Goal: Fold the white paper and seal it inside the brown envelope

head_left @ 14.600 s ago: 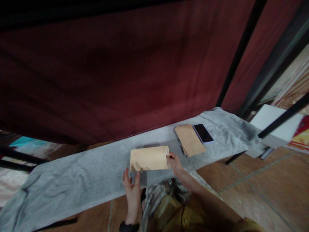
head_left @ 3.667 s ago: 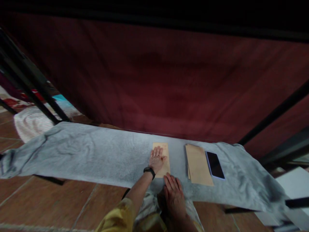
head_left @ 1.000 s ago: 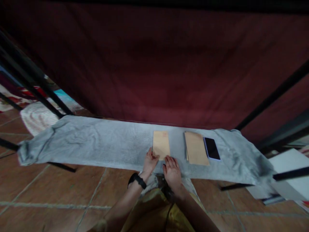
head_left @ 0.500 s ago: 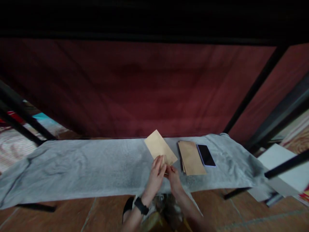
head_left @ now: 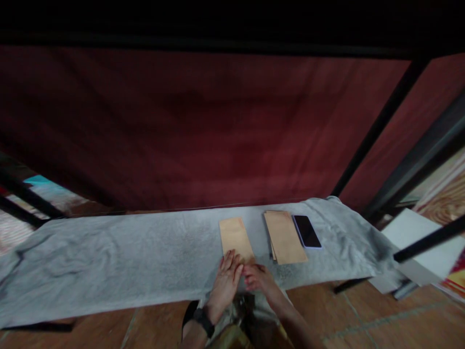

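Observation:
A flat brown paper piece (head_left: pixel 236 233), which looks like a paper bag or envelope, lies on the grey cloth in front of me. My left hand (head_left: pixel 225 278), with a dark watch on its wrist, rests on its near end, fingers stretched out flat. Just beside, my right hand (head_left: pixel 257 277) is at the paper's near right corner. Its fingers are loosely bent and a little apart, and I see nothing held in them. The paper's near edge is hidden under the hands. To the right is a stack of similar brown papers (head_left: pixel 286 237).
A phone (head_left: pixel 307 231) lies right of the stack. The grey cloth (head_left: pixel 145 257) covers a long, narrow bench. Behind it hangs a dark red fabric (head_left: pixel 218 135), framed by black bars. White boxes (head_left: pixel 417 242) stand at the right, and the floor is tiled.
The brown paper was raised and tilted with both hands at its near end. Now it lies flatter and straighter, nearer to me, with the left hand spread on it and the right hand's fingers loosened.

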